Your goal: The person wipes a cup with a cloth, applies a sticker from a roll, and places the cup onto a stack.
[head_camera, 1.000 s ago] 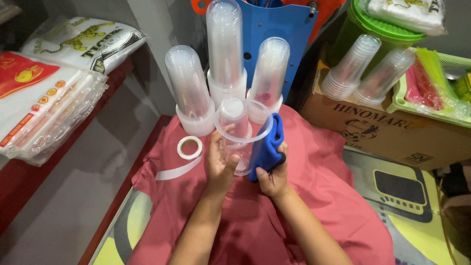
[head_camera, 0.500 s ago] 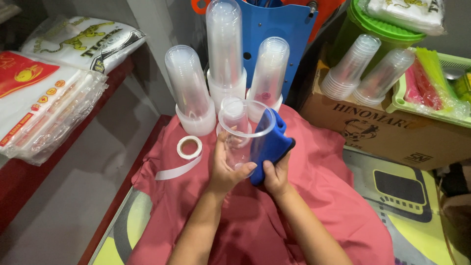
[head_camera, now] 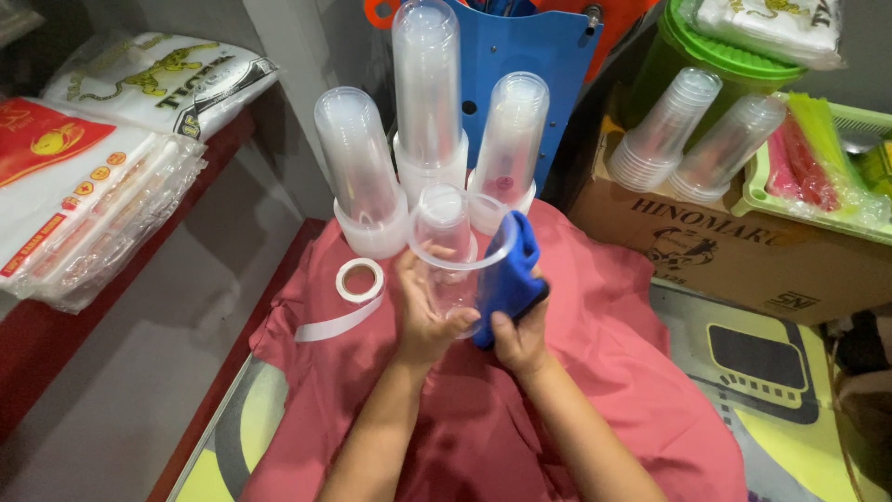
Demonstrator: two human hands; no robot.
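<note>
The left hand (head_camera: pixel 423 316) has its grip closed around a clear plastic cup (head_camera: pixel 455 256), held above the red cloth (head_camera: pixel 595 372), mouth toward the camera. The right hand (head_camera: pixel 520 339) presses a blue cloth (head_camera: pixel 509 270) against the cup's side, fingers closed on it. The thin cup could crack if squeezed too hard. An elbow swing may topple the stacked cups (head_camera: pixel 427 102) just behind.

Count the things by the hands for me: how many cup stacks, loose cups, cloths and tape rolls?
Upright cup stacks: 3
Stacks lying on the cardboard box: 2
Clear cup, left hand: 1
Blue cloth, right hand: 1
Tape roll: 1
Total: 8
</note>
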